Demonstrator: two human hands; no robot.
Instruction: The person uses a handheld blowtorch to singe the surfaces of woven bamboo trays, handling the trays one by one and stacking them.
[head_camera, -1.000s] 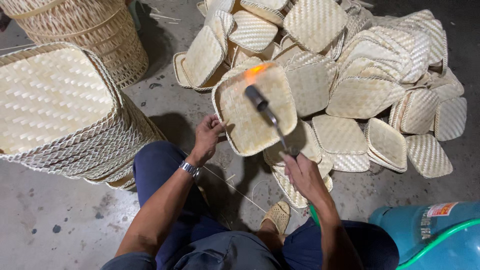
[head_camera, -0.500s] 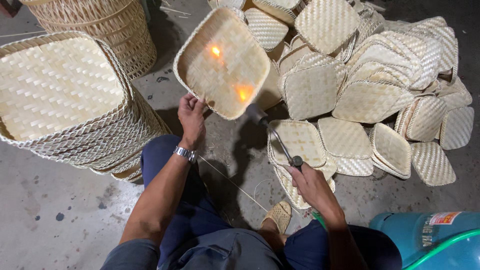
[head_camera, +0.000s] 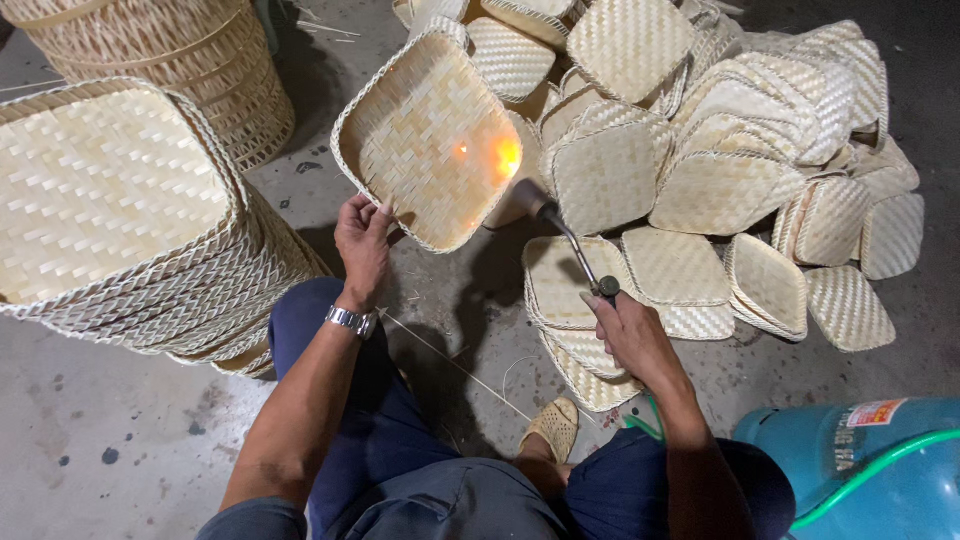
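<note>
Left hand (head_camera: 362, 240) raised, clamped on tilted woven tray (head_camera: 425, 140); right hand (head_camera: 628, 335) grips torch (head_camera: 570, 235).

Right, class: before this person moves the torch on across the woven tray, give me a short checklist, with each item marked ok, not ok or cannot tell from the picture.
1. Left hand grips the woven tray by its lower edge, away from the glow: ok.
2. Right hand holds the torch by its handle end: ok.
3. Flame glow falls on the tray's inner face, not the rim: ok.
4. Loose tray pile lies close behind the torch head: not ok.
5. Gas cylinder and green hose sit behind the flame: ok.
6. Scorching of the weave: cannot tell.
</note>
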